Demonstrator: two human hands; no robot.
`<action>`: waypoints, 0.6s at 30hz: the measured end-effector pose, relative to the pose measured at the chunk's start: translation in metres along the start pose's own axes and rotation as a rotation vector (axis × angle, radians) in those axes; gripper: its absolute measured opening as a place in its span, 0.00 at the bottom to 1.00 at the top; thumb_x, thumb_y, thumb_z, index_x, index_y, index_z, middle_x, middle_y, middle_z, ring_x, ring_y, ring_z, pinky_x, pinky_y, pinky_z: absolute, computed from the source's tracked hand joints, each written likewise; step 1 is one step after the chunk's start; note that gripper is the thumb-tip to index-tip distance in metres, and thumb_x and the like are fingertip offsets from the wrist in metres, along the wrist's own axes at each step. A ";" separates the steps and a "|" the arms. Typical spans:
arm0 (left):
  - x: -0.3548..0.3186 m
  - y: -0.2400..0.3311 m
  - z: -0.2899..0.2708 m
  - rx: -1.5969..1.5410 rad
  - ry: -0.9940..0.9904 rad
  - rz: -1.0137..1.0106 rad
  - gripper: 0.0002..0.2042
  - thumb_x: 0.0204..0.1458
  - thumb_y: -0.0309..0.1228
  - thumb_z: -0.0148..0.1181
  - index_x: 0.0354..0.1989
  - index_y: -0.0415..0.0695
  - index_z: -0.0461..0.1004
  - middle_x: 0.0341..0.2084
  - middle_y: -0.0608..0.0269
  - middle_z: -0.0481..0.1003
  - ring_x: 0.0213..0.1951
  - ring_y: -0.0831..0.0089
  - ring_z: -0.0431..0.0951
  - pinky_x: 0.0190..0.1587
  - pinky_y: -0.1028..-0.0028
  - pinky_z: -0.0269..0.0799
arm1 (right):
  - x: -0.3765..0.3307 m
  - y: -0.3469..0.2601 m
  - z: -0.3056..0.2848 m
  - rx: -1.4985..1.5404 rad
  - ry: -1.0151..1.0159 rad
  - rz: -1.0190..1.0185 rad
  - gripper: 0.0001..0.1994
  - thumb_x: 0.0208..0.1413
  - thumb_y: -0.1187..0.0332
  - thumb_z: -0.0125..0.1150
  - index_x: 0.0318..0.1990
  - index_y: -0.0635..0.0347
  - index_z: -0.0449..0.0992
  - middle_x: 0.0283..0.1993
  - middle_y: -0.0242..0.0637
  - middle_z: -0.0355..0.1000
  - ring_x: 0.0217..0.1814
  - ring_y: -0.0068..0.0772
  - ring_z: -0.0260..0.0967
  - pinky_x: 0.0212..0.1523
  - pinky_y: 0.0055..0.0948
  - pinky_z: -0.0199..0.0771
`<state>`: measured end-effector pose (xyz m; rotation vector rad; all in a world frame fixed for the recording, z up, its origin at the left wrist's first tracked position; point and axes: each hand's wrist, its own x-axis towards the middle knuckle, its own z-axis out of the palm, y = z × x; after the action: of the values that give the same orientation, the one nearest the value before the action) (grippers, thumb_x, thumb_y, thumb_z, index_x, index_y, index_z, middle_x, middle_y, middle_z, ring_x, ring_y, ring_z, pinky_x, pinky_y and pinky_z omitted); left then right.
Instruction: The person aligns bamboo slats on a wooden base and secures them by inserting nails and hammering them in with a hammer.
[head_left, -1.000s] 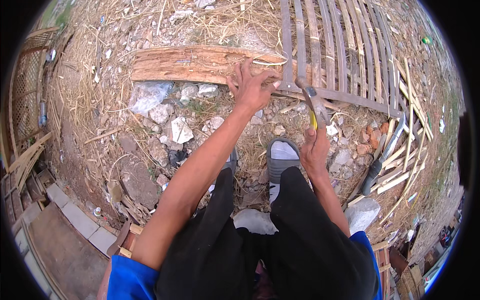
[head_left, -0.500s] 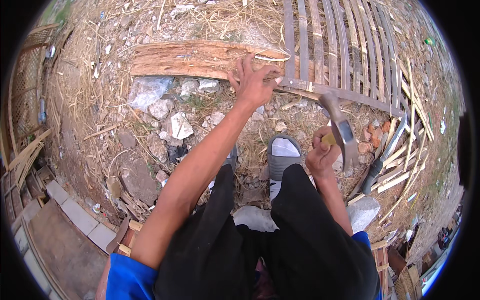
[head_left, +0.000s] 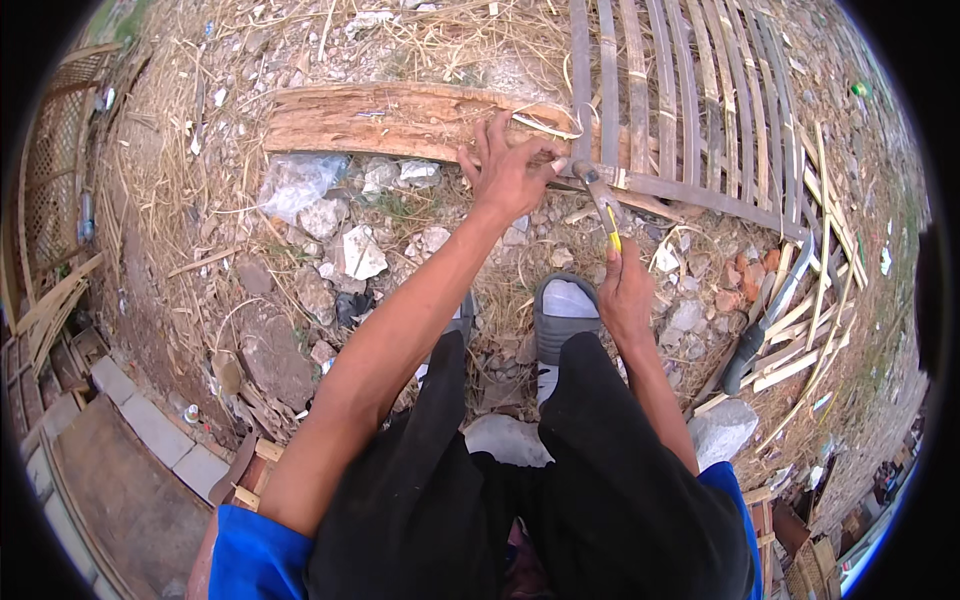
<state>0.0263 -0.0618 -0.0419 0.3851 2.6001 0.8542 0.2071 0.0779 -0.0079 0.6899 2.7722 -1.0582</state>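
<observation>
So, right hand w/ fingers clenched round a hammer, head down on the bamboo slat panel's bottom rail. Left hand fingers spread, pressing where wooden plank meets panel, on the ground.

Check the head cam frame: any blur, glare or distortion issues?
Head view: strong fisheye, slat panel edges bow toward the black rim; even daylight, soft shadows, no glare; left hand and right hand sharp, hammer head slightly smeared; far rim detail soft.

Rough, splintered wooden plank — dull metal hammer.
</observation>
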 end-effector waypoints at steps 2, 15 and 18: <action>-0.002 -0.004 -0.002 0.010 -0.001 0.001 0.14 0.51 0.51 0.65 0.44 0.68 0.79 0.68 0.56 0.50 0.73 0.55 0.36 0.65 0.34 0.23 | -0.001 -0.025 -0.009 0.111 0.179 -0.131 0.17 0.68 0.58 0.44 0.45 0.66 0.69 0.23 0.46 0.66 0.22 0.47 0.65 0.23 0.42 0.60; -0.001 -0.005 -0.001 -0.023 0.021 0.055 0.16 0.51 0.52 0.65 0.49 0.69 0.78 0.68 0.52 0.51 0.72 0.52 0.38 0.64 0.33 0.24 | -0.005 0.002 -0.008 0.051 0.219 -0.076 0.19 0.71 0.54 0.37 0.43 0.62 0.67 0.21 0.51 0.65 0.22 0.60 0.67 0.22 0.49 0.60; -0.001 -0.005 -0.001 -0.021 0.034 0.051 0.15 0.51 0.51 0.65 0.48 0.70 0.78 0.68 0.52 0.50 0.73 0.53 0.38 0.64 0.33 0.23 | -0.005 0.009 -0.005 0.027 0.268 -0.232 0.18 0.71 0.55 0.38 0.45 0.61 0.67 0.21 0.51 0.66 0.23 0.60 0.67 0.23 0.49 0.61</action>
<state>0.0264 -0.0665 -0.0436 0.4360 2.6208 0.9117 0.2158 0.0848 -0.0083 0.5591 3.1366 -1.1196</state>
